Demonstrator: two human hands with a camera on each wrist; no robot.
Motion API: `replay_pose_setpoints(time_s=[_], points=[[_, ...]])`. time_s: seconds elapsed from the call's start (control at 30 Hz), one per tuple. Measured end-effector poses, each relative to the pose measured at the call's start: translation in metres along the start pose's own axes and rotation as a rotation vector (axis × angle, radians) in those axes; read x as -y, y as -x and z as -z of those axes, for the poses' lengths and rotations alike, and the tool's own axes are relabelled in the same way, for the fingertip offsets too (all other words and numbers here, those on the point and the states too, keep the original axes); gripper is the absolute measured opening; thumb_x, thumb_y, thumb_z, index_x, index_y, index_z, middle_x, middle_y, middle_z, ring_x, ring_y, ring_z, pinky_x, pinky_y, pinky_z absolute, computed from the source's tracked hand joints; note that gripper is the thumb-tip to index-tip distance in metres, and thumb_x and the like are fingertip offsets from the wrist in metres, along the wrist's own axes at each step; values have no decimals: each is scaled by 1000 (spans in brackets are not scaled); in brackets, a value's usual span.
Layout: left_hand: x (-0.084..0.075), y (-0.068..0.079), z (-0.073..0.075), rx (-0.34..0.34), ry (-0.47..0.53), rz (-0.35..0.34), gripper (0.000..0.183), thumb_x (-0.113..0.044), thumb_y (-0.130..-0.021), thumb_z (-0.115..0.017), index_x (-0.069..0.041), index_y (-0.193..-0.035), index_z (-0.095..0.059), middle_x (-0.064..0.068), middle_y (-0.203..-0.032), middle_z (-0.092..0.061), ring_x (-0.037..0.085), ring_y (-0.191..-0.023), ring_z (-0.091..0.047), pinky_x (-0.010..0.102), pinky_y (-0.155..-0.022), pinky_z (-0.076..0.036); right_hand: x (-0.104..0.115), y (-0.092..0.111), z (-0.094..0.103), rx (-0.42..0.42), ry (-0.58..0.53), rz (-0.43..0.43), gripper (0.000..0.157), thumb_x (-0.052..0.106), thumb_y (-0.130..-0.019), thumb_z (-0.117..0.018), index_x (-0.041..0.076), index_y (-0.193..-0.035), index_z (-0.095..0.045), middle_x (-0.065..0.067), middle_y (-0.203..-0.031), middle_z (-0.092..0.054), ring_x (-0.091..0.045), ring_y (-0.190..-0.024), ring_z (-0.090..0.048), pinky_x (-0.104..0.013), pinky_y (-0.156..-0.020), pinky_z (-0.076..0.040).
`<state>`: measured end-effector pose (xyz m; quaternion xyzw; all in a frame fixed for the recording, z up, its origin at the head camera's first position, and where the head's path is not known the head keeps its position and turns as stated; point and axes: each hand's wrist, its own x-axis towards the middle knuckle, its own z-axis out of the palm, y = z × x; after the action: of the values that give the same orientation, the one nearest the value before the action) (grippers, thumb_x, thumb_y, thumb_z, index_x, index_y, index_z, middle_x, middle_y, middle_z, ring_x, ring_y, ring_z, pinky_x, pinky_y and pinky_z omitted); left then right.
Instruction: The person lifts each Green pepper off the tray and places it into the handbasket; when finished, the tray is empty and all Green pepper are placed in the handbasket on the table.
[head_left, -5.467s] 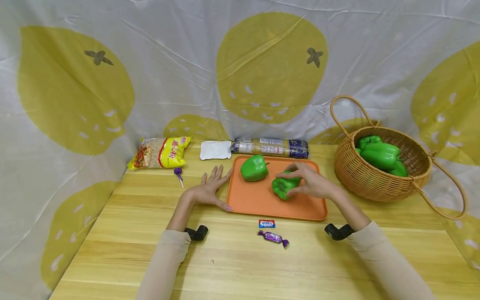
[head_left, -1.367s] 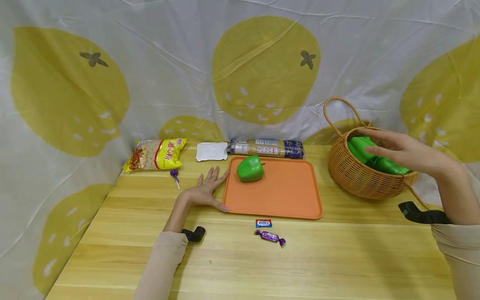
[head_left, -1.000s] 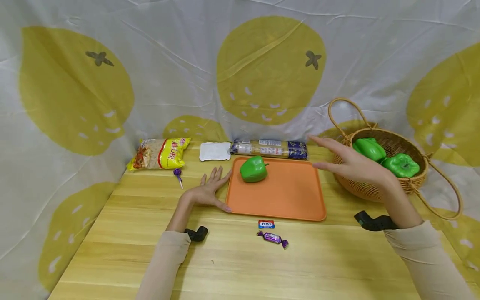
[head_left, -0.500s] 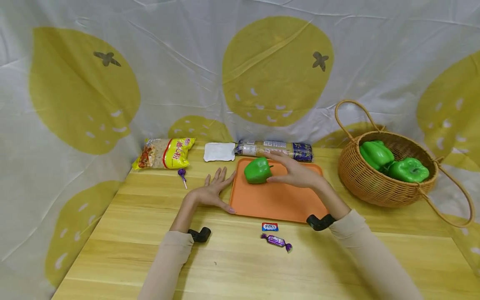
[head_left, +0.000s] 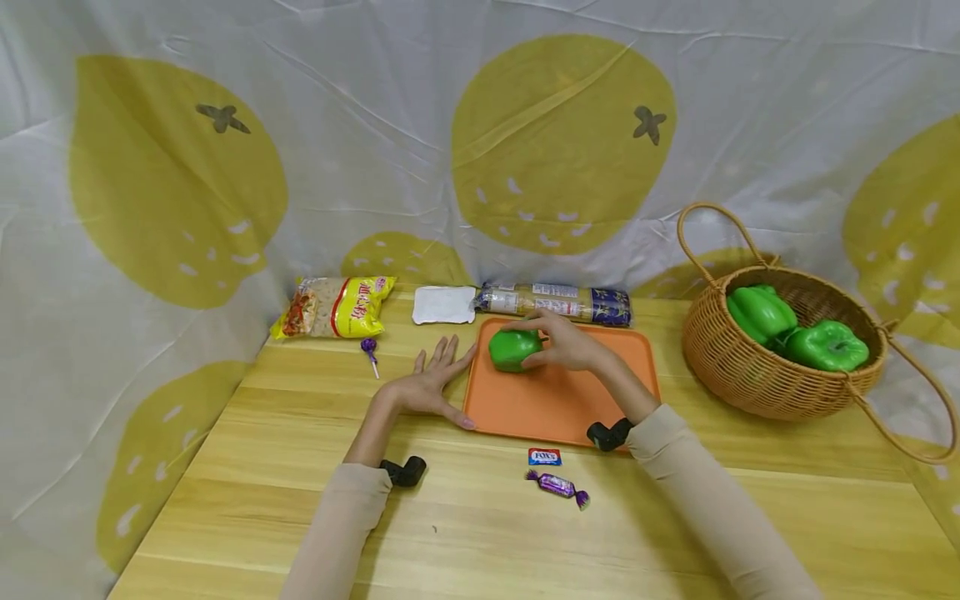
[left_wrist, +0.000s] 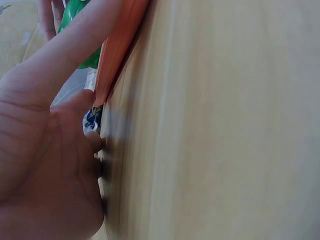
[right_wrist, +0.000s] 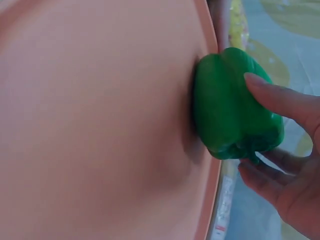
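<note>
A green bell pepper (head_left: pixel 512 350) sits at the left part of an orange tray (head_left: pixel 547 408). My right hand (head_left: pixel 564 343) holds it from the stem side; in the right wrist view the thumb (right_wrist: pixel 270 95) lies on the pepper and the other fingers are partly hidden behind it. My left hand (head_left: pixel 427 390) rests on the table with fingers spread, its thumb and index finger along the tray's left edge. Several more green bell peppers (head_left: pixel 828 346) lie in a wicker basket (head_left: pixel 757 387) at the right.
Behind the tray lie a long clear-and-blue packet (head_left: pixel 555 302) and a white packet (head_left: pixel 443 305). A yellow food bag (head_left: pixel 337 308) and a purple lollipop (head_left: pixel 369 348) are at the left. Two wrapped candies, one red-and-blue (head_left: pixel 544 457) and one purple (head_left: pixel 557 485), lie in front.
A second pepper has gone from the tray to the basket with my right hand. That hand has since come back left and taken hold of the remaining pepper. My left hand stays put.
</note>
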<state>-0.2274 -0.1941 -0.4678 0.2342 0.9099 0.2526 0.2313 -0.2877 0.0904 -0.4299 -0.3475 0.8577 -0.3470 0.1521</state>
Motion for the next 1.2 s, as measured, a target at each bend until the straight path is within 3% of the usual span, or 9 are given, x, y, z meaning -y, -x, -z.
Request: replay_pose_setpoints(time_s=[0.27,0.63,0.77,1.0,1.2], points=[[1,0,-1,-11,1,3,126,-57,-68,-81,-27,-156,4,17,-159,24,34,-147,26,63,-115,16,-2,-2,-1,-30,29,32,63,16,-78,-80,20,-136,-57,-15,-120,-52,-28,-107,-53,-45,-93,-52],[0,0,-2,-17,4,-2,126,-56,-67,-81,-25,-156,3,17,-159,24,35,-147,26,63,-115,15,2,1,-6,-80,55,0,62,19,-76,-82,21,-134,-60,-15,-117,-52,-26,-104,-49,-43,-89,-50],[-1,0,-2,-12,9,-7,126,-56,-68,-81,-24,-156,3,18,-159,24,36,-147,26,64,-115,15,2,7,-5,-78,69,25,61,20,-76,-82,19,-133,-60,-15,-115,-52,-25,-101,-48,-41,-85,-48],[-1,1,-2,-14,12,-6,126,-55,-68,-81,-25,-156,3,17,-159,24,34,-147,26,62,-115,16,9,37,9,-39,104,48,59,27,-75,-83,22,-130,-63,-9,-114,-52,-22,-99,-49,-40,-81,-47],[1,0,-2,-12,13,-5,127,-56,-67,-81,-24,-156,3,18,-159,24,35,-147,26,63,-115,16,20,81,41,-34,80,-6,59,34,-73,-84,29,-128,-64,-4,-113,-53,-21,-102,-51,-46,-85,-51]])
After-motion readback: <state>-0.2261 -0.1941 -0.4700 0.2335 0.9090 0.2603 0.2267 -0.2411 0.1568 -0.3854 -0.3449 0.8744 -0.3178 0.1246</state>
